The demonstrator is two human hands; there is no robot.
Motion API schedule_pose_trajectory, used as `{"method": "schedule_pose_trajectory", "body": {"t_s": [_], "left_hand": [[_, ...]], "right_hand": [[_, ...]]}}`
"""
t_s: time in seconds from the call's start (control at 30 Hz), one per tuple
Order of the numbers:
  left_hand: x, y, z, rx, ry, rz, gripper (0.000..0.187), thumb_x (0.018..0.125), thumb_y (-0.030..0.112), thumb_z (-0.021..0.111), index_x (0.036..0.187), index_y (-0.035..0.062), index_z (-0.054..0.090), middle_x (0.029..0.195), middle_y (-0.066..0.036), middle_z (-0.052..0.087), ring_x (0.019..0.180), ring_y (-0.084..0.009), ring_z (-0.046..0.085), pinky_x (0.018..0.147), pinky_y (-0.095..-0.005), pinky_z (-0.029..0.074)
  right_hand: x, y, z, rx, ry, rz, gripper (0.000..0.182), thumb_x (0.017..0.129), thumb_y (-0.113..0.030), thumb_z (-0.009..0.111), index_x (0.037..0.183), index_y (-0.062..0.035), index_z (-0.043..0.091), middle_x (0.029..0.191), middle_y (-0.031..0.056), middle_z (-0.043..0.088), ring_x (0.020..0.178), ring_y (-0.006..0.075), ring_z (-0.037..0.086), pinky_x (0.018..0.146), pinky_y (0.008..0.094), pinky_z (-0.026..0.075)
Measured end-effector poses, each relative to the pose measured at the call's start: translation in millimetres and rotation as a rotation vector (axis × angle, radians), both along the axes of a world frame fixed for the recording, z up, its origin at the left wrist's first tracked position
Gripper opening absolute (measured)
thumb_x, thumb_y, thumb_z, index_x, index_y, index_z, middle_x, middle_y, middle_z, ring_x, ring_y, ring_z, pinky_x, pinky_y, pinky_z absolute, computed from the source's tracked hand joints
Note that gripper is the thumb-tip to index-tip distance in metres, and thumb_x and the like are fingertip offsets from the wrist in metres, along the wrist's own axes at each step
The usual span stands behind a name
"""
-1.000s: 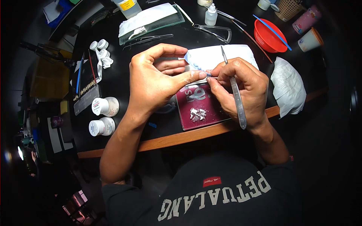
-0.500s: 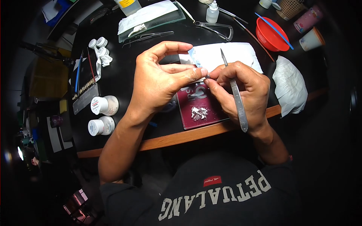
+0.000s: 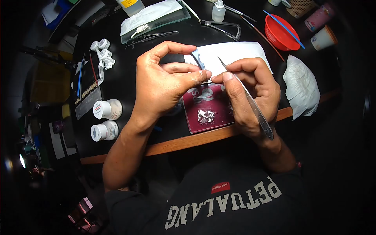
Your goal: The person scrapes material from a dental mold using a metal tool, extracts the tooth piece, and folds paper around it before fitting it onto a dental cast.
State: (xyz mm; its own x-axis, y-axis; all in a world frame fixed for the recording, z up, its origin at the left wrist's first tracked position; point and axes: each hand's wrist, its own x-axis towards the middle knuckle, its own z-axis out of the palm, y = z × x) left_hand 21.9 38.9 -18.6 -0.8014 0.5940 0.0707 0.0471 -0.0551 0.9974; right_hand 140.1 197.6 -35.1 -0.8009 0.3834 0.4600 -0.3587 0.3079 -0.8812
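Observation:
My left hand [image 3: 170, 74] pinches a small light-blue piece [image 3: 198, 58], which looks like part of a dental model, between index finger and thumb. Most of that piece hides behind the fingers. A metal scalpel [image 3: 252, 101] rests in my right hand [image 3: 256, 88], its pointed tip aimed up and left and its handle end beside the wrist. The right index and thumb press on the scalpel, while another right fingertip lies close to my left thumb. Below both hands is a maroon board [image 3: 203, 102] with a small heap of white crumbs [image 3: 205, 116].
White tissue [image 3: 239, 51] lies behind the hands. Tweezers [image 3: 152, 36], a caliper [image 3: 223, 29] and a dropper bottle [image 3: 218, 11] sit farther back. A red bowl [image 3: 280, 33] and white pouch [image 3: 301, 88] are right; jars [image 3: 107, 109] are left. The table's wooden edge [image 3: 168, 147] runs in front.
The scalpel has turned in my right hand, with its tip swung left and its handle end shifted right. My right index finger has come onto it. My left hand has shifted slightly left.

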Motion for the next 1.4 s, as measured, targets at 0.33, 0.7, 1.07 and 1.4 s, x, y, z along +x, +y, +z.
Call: {"method": "schedule_pose_trajectory", "body": {"t_s": [0.33,0.7,1.07,1.4], "left_hand": [[1,1,1,0.095,0.024,-0.008,0.037,0.086,-0.010,0.082,0.114,-0.0083,0.057,0.094,-0.025,0.077,0.094,-0.0297,0.079,0.083,-0.0335,0.068],[1,2,-8,0.140,0.159,0.008,0.038,0.082,-0.019,0.079,0.113,-0.0076,0.059,0.125,-0.018,0.056,0.098,-0.0281,0.077,0.087,-0.0345,0.069],[2,1,-7,0.135,0.184,0.013,0.038,0.081,-0.021,0.078,0.111,-0.0069,0.059,0.123,-0.017,0.056,0.099,-0.0269,0.077,0.089,-0.0336,0.069],[1,1,-9,0.159,0.181,0.010,0.038,0.081,-0.020,0.078,0.111,-0.0069,0.059,0.122,-0.016,0.056,0.099,-0.0273,0.077,0.089,-0.0340,0.069]], "right_hand": [[-9,4,-7,0.200,0.232,-0.068,0.021,0.083,-0.003,0.088,0.102,0.0008,0.079,0.094,0.0175,0.078,0.090,0.0253,0.079,0.076,0.0310,0.061],[-11,0,-3,0.218,0.266,0.083,0.014,0.087,0.014,0.073,0.099,0.0069,0.071,0.089,0.0178,0.074,0.102,0.0320,0.078,0.089,0.0338,0.062],[-9,-1,-2,0.240,0.240,0.071,0.015,0.087,0.016,0.072,0.098,0.0066,0.072,0.090,0.0197,0.076,0.099,0.0293,0.079,0.083,0.0296,0.061],[-10,-1,-3,0.243,0.244,0.077,0.016,0.087,0.017,0.072,0.099,0.0071,0.073,0.092,0.0208,0.076,0.099,0.0298,0.079,0.082,0.0302,0.062]]}}
